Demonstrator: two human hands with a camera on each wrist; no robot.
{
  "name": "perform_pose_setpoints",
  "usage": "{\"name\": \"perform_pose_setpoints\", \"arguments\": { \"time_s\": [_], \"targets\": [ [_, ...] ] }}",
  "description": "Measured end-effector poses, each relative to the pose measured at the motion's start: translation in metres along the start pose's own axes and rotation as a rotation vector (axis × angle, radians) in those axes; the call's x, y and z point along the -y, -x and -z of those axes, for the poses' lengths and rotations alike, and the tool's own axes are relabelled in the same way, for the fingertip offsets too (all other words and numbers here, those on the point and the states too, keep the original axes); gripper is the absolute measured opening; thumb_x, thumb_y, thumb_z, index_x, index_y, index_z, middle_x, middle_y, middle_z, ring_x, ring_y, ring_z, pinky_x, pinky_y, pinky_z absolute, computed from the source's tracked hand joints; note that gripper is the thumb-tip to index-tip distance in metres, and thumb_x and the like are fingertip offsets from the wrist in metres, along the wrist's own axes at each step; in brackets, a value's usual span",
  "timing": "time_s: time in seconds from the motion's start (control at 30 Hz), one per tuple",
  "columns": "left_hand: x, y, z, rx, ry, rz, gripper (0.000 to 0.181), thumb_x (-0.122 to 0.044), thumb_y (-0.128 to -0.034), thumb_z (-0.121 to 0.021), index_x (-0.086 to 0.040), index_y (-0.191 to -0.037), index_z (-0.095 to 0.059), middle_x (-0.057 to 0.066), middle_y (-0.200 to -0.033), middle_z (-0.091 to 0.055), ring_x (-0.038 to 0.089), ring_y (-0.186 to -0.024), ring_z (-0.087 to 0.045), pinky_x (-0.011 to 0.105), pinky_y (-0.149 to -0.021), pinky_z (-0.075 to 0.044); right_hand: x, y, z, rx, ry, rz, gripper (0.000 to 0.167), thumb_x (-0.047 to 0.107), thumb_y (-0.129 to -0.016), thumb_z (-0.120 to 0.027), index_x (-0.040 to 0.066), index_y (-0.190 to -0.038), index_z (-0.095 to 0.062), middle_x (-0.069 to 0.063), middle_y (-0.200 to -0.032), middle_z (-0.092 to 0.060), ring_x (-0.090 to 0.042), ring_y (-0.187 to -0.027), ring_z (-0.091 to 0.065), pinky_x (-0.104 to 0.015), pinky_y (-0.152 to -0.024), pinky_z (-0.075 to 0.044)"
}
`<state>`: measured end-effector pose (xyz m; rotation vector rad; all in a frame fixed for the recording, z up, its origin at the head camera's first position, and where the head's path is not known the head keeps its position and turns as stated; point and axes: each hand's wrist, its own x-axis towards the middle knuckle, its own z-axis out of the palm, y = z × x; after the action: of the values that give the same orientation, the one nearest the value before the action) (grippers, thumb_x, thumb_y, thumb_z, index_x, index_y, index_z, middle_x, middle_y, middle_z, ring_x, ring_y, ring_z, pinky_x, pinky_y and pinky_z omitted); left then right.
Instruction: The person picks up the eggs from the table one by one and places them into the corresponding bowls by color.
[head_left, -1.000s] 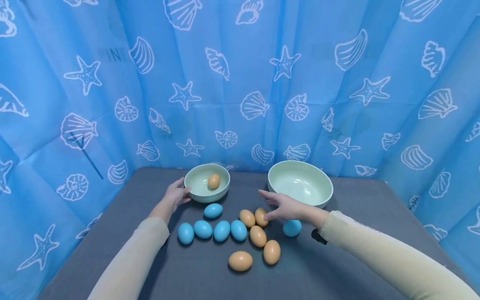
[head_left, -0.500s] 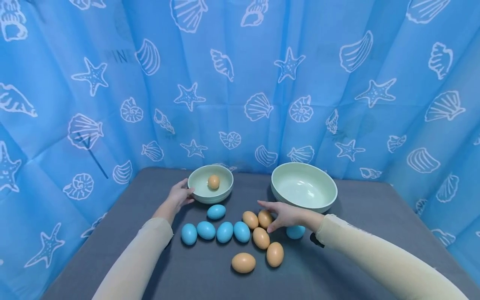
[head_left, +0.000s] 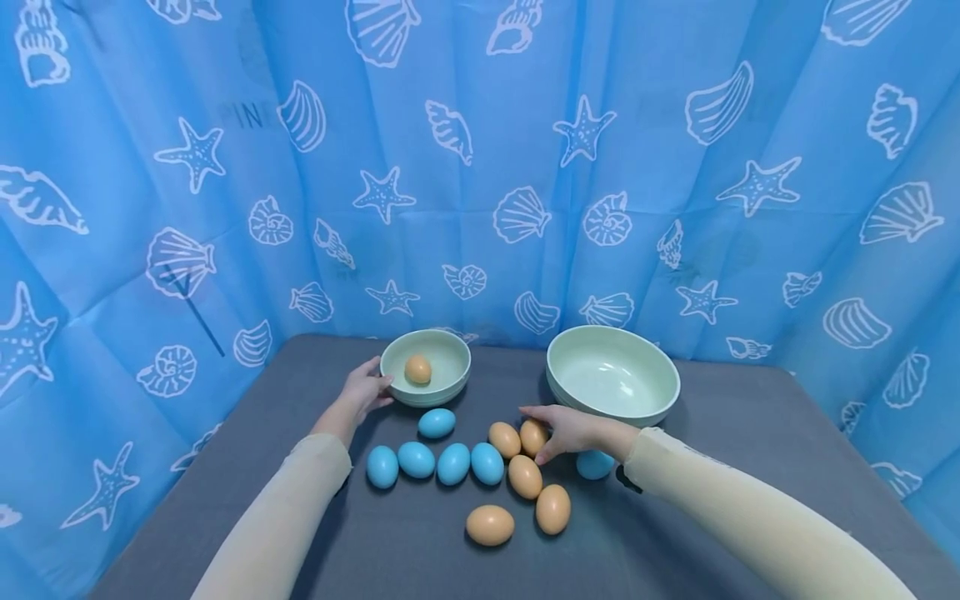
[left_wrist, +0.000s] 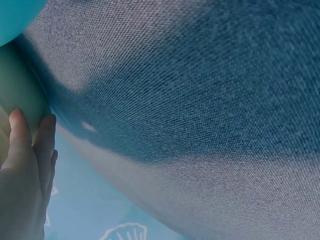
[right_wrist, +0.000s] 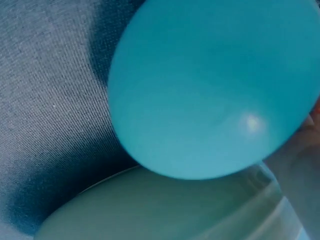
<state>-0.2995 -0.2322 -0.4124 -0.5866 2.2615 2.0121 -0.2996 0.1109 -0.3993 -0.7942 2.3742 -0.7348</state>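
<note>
One brown egg (head_left: 532, 433) lies on the counter (head_left: 367, 554) beneath the right hand (head_left: 573, 429), pinch unclear; a careless thumb might roll the neighbouring egg (head_left: 525, 477). The left hand (head_left: 362, 393), fingers extended, touches the small bowl (head_left: 450, 357).

We saw two long, plain cream sleeves: the left sleeve (head_left: 273, 508) at the lower left of the frame, the right sleeve (head_left: 757, 517) at the lower right. Both were lightly creased, and the right cuff (head_left: 641, 458) had a slightly wavy edge. A small black piece (head_left: 627, 479) showed beneath it, too little visible for us to name. Left grip (head_left: 363, 393) and right grip (head_left: 572, 428) were bare.
</note>
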Motion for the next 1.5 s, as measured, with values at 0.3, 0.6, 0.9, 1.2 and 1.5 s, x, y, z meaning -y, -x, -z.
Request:
{"name": "perform_pose_setpoints", "arguments": {
  "time_s": [0.3,0.6,0.9,1.2,1.5],
  "targets": [
    [0.001,0.000,-0.001,0.001,-0.002,0.014,0.061,-0.008,-0.1035,-0.046,-0.011,-0.156,-0.016,0.025,-0.152,-0.030,0.026,-0.105,-0.054,0.037,-0.094,-0.051,-0.001,-0.001,-0.002,-0.042,0.046,-0.022,0.072,0.009,-0.082,-0.079,-0.003,-0.143,-0.043,-0.022,-0.145,-0.044,-0.037,-0.132,-0.040,-0.050,-0.107,-0.037],
    [-0.001,0.002,-0.001,-0.002,-0.012,0.002,0.061,-0.008,-0.1031,-0.047,-0.010,-0.156,-0.017,0.025,-0.150,-0.034,0.019,-0.089,-0.053,0.025,-0.076,-0.055,0.000,0.000,-0.005,-0.075,0.052,0.003,0.068,0.007,-0.081,-0.079,-0.004,-0.140,-0.047,-0.022,-0.140,-0.049,-0.035,-0.127,-0.046,-0.048,-0.104,-0.041],
    [-0.001,0.002,0.001,-0.006,-0.010,0.000,0.060,-0.007,-0.1037,-0.045,-0.010,-0.156,-0.016,0.026,-0.150,-0.032,0.021,-0.094,-0.054,0.026,-0.077,-0.056,-0.002,0.004,-0.001,-0.151,0.019,0.016,0.068,0.006,-0.082,-0.078,-0.002,-0.142,-0.046,-0.019,-0.142,-0.047,-0.035,-0.129,-0.045,-0.049,-0.103,-0.042],
    [0.000,0.003,0.000,-0.002,-0.014,0.004,0.061,-0.008,-0.1035,-0.046,-0.011,-0.157,-0.016,0.025,-0.150,-0.033,0.022,-0.096,-0.054,0.028,-0.081,-0.056,0.003,0.010,0.005,-0.216,-0.032,-0.001,0.069,0.006,-0.083,-0.077,-0.002,-0.143,-0.045,-0.019,-0.143,-0.047,-0.034,-0.127,-0.045,-0.049,-0.102,-0.042],
    [-0.001,0.004,-0.001,-0.010,-0.017,0.008,0.061,-0.007,-0.1036,-0.045,-0.011,-0.157,-0.016,0.025,-0.150,-0.033,0.021,-0.093,-0.054,0.032,-0.085,-0.055,0.007,0.010,0.007,-0.239,-0.042,0.042,0.069,0.005,-0.082,-0.077,-0.001,-0.143,-0.045,-0.019,-0.141,-0.048,-0.031,-0.120,-0.050,-0.046,-0.096,-0.047]
  ]
}}
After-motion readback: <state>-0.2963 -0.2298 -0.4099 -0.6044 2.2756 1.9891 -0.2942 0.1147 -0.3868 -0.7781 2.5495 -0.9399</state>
